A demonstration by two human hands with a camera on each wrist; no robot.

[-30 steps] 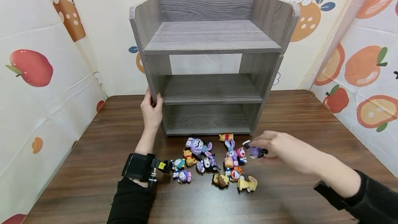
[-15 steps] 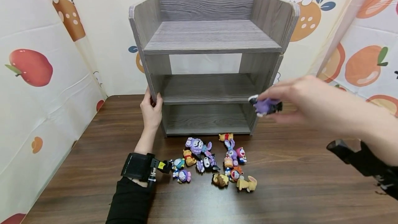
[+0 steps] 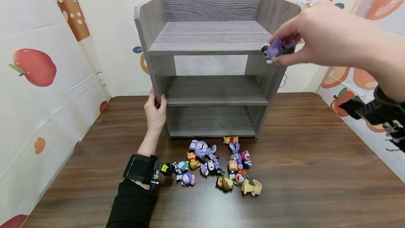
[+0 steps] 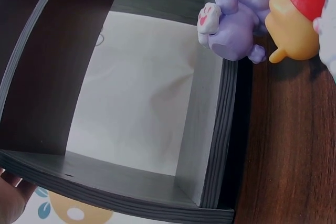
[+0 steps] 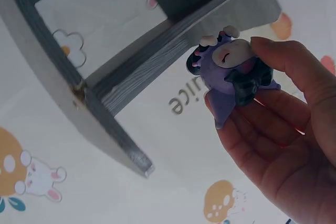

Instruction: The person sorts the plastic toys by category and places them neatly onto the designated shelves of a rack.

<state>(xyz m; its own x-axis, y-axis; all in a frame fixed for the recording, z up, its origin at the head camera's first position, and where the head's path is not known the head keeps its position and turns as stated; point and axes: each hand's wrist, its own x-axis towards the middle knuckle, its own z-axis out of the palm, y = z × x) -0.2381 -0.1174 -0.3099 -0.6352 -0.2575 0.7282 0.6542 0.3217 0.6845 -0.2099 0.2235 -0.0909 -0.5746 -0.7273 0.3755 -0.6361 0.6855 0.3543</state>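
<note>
A purple and black toy figurine is pinched between the thumb and fingers of my right hand, raised in front of the right side of the grey wooden shelf, level with its top board. In the right wrist view the figurine shows a pale face and dark limbs. My left hand grips the shelf's left side panel, thumb at the front edge; in the left wrist view only a bit of that hand shows. Several small figurines lie on the table before the shelf.
The shelf has a top board and two lower levels, with an open back at the middle one. It stands on a brown wooden table. Fruit-printed white sheeting hangs behind and at both sides.
My right hand has lifted the purple and black figurine from the table's right side up to the shelf's top board. The left hand stays on the side panel.
</note>
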